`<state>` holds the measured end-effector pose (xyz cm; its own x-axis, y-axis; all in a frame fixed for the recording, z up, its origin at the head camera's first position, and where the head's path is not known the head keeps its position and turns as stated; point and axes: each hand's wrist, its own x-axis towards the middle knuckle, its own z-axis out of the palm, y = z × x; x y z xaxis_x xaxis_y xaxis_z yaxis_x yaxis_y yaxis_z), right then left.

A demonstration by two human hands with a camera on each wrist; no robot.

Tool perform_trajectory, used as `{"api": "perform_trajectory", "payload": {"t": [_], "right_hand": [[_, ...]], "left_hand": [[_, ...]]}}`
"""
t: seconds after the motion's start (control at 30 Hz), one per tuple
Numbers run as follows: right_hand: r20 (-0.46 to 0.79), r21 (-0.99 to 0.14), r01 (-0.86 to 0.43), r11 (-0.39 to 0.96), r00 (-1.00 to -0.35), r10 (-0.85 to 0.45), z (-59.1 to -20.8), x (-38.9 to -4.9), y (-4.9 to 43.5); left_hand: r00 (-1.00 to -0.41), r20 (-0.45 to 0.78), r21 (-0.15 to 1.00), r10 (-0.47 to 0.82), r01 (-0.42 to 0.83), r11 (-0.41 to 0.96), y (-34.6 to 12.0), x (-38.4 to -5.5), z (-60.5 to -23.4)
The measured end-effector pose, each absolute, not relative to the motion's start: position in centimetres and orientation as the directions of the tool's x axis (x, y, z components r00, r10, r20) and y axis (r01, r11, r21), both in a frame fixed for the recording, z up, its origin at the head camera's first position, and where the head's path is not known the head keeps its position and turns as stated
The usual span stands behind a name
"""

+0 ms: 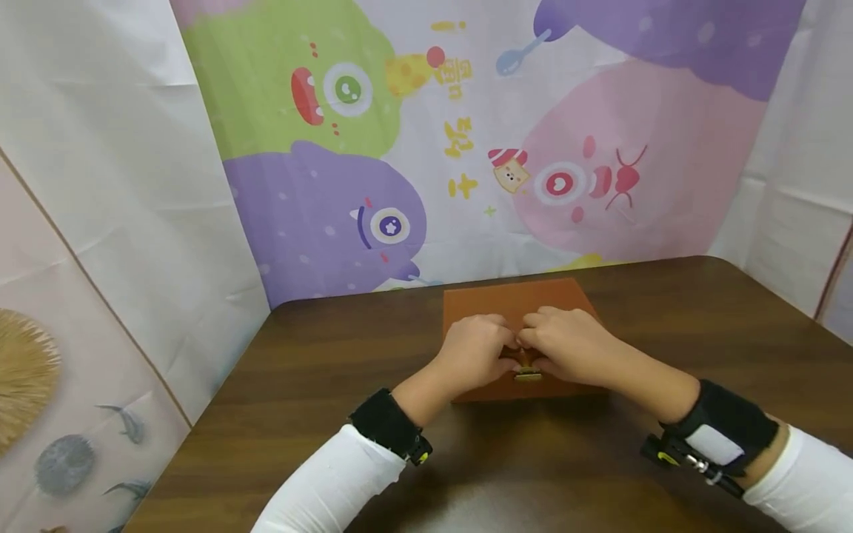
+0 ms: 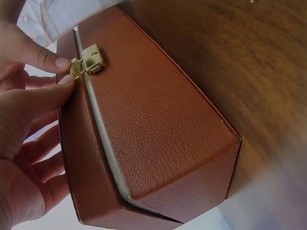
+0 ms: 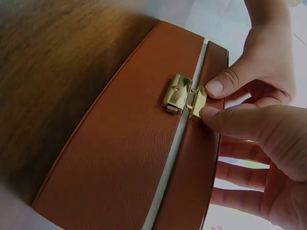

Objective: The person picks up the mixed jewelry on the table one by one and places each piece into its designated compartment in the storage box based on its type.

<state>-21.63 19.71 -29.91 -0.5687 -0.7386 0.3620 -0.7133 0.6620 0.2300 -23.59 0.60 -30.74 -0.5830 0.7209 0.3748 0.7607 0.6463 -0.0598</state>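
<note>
A reddish-brown leather-look box [image 1: 513, 297] sits on the table, its lid [image 2: 93, 158] parted slightly from the body along a pale rim. On its front is a gold clasp [image 3: 177, 93], whose upper plate [image 3: 198, 103] is on the lid and stands apart from the lower part. My left hand [image 1: 474, 352] holds the lid's front edge, thumb at the clasp's upper plate and fingers over the top. From the other side my right hand [image 1: 574, 345] grips the same edge, its thumb also on the plate. The box's inside is hidden.
The dark wooden table [image 1: 346, 348] extends around the box. A curtain with cartoon monsters [image 1: 360, 215] hangs behind the far edge, and pale cloth [image 1: 133, 111] hangs at the sides. Black bands [image 1: 386, 423] with small cameras circle both wrists.
</note>
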Motion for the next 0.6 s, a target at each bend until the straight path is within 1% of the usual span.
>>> {"api": "perform_trajectory", "payload": {"t": [0.1,0.27,0.4,0.53,0.6], "right_hand": [[0.379,0.231,-0.716,0.659,-0.557,-0.739,-29.92,-21.77,19.56],[0.360,0.202,-0.723,0.661,-0.573,-0.737,-30.28,-21.50,19.67],[0.367,0.198,-0.733,0.651,-0.561,-0.742,-30.73,-21.37,19.71],[0.375,0.204,-0.734,0.648,-0.553,-0.744,-30.73,-21.45,19.72],[0.367,0.181,-0.743,0.644,-0.557,-0.745,-30.41,-21.63,19.93]], "left_hand": [[-0.574,0.392,-0.067,0.719,0.762,0.644,0.39,-23.74,-30.68],[-0.557,0.390,-0.078,0.733,0.773,0.629,0.45,-23.59,-31.10],[-0.544,0.403,-0.086,0.736,0.778,0.622,0.49,-23.36,-31.44],[-0.544,0.406,-0.091,0.734,0.775,0.625,0.38,-23.37,-31.42],[-0.542,0.398,-0.083,0.741,0.783,0.617,0.27,-23.56,-31.25]]}}
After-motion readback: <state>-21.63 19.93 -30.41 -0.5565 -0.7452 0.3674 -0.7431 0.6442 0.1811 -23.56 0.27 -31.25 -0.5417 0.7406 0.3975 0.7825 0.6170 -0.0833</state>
